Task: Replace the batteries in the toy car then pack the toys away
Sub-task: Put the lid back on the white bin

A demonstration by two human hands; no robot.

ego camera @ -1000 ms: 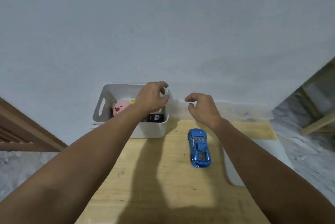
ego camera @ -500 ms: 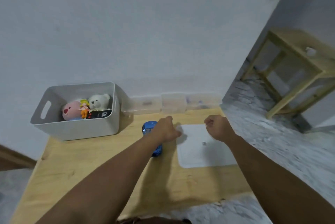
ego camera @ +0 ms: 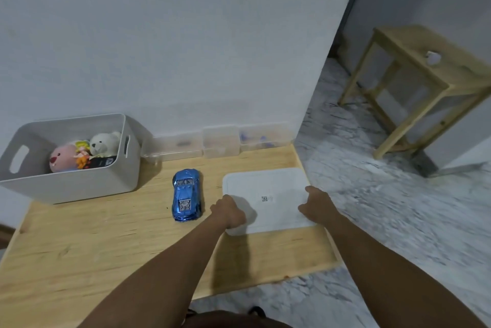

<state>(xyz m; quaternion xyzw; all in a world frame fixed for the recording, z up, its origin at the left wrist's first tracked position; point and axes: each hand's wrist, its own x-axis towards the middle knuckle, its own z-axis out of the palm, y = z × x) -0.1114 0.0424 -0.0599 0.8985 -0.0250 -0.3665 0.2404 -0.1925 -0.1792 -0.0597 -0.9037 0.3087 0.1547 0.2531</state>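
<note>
A shiny blue toy car (ego camera: 186,194) lies on the wooden table (ego camera: 79,242), roof up, to the right of a white storage bin (ego camera: 79,184). The bin holds a pink plush (ego camera: 62,159), a white teddy bear (ego camera: 103,143), a small yellow-haired doll (ego camera: 83,153) and a black item (ego camera: 102,162). A flat white lid (ego camera: 268,194) lies near the table's right edge. My left hand (ego camera: 230,213) grips the lid's left edge with curled fingers. My right hand (ego camera: 316,205) holds its right edge. The car lies just left of my left hand, untouched.
Three clear plastic boxes (ego camera: 220,141) line the wall behind the car and lid. The table ends just right of the lid, with marble floor (ego camera: 398,221) beyond. A small wooden side table (ego camera: 425,83) stands at the far right.
Both hands left the bin area and came down to the white lid, one at each side edge. The view swung right, bringing the lid and side table into sight.
</note>
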